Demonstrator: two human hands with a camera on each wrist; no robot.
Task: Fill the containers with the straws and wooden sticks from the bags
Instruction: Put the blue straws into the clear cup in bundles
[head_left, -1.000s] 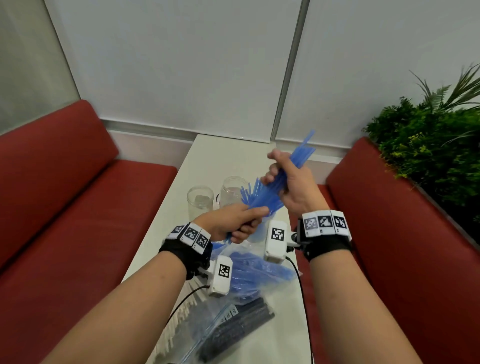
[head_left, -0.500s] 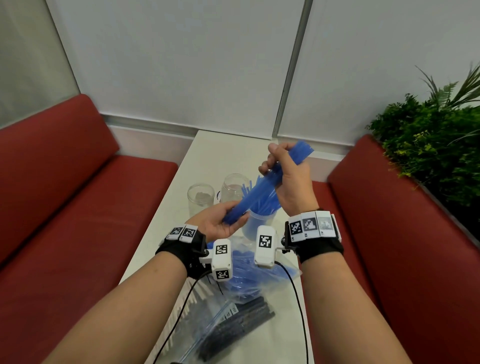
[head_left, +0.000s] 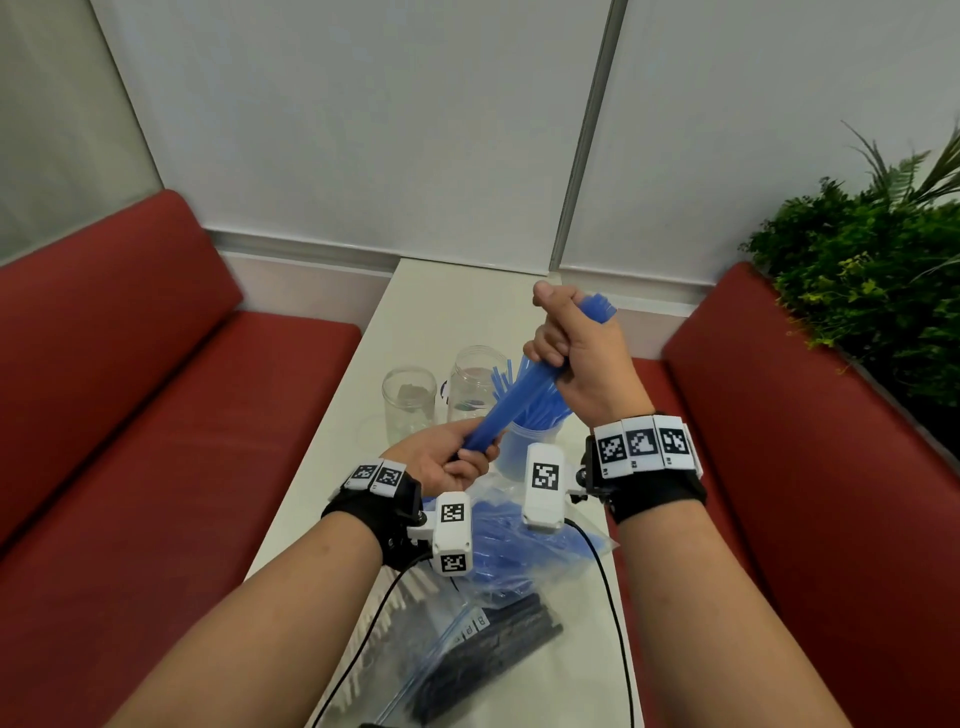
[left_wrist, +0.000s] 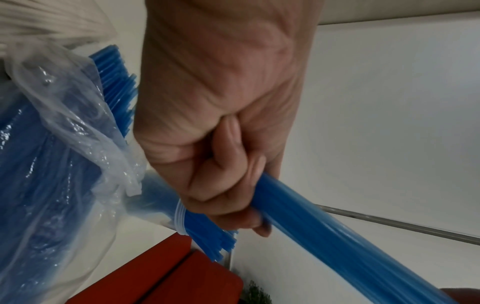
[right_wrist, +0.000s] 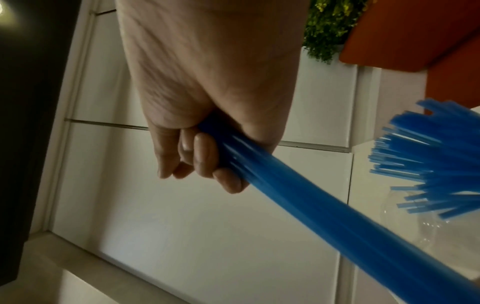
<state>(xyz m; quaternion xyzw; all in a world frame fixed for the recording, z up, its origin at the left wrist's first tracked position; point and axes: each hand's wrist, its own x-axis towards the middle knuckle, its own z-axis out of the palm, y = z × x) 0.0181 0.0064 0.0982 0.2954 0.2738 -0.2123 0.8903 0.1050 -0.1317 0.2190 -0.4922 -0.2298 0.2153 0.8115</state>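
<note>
Right now both hands hold one bundle of blue straws (head_left: 511, 402) slanted above the bench (head_left: 441, 312): the right hand (head_left: 582, 364) clenched round its upper end, the left hand (head_left: 441, 462) wrapped round the lower end. Just behind stands a cup (head_left: 524, 452) already bristling with straws. Loosening either grip could let smooth straws slide out and scatter, or knock the two empty jars (head_left: 410, 405) nearby.

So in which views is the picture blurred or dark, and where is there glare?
Head view: evenly lit, sharp, wide-angle bending at the edges. Left wrist view: left hand and bundle of blue straws slightly motion-blurred; glare on the clear plastic bag. Right wrist view: dim, dark left edge; straws near the right hand smeared by blur.
</note>
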